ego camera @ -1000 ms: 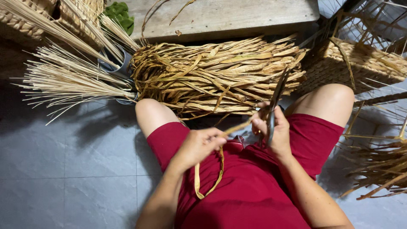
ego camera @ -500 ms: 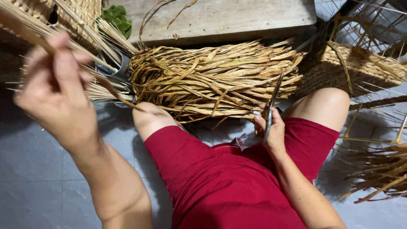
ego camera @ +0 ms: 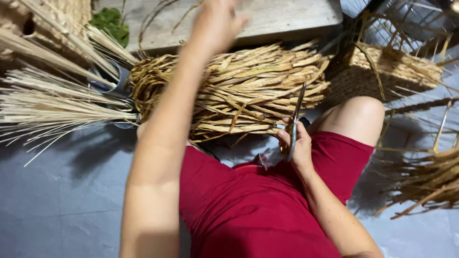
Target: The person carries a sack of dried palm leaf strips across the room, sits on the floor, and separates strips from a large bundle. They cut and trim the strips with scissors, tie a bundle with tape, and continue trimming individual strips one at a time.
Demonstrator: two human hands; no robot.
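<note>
Head view, looking down at lap in red shorts, seated on grey tiled floor. Left hand raised high toward top of frame, arm stretched out over the fibre pile, motion-blurred; fingers look loosely spread, nothing seen in them, though blur makes the grip hard to tell. Right hand low by right thigh, fingers closed round scissors, blades pointing up and away toward the pile, tips over its near edge. Blades close together, looks shut. Pile made of dried flat tan strips, bundled crosswise just beyond the knees, between the legs and a wooden board. Left of pile: sheaf of pale thin straws fanning out leftward, stems gathered near a dark round container, partly hidden. Green leaves at top left by the board's edge. Woven basket at right, just beyond right knee, loose strands sticking out of it. More loose dried strands on floor at far right, well apart from the hand. Wire frame at top right, behind basket, details dim. Woven piece at top left corner, mostly cut off. Small red fabric fold at the shorts' front, just beside right wrist.
</note>
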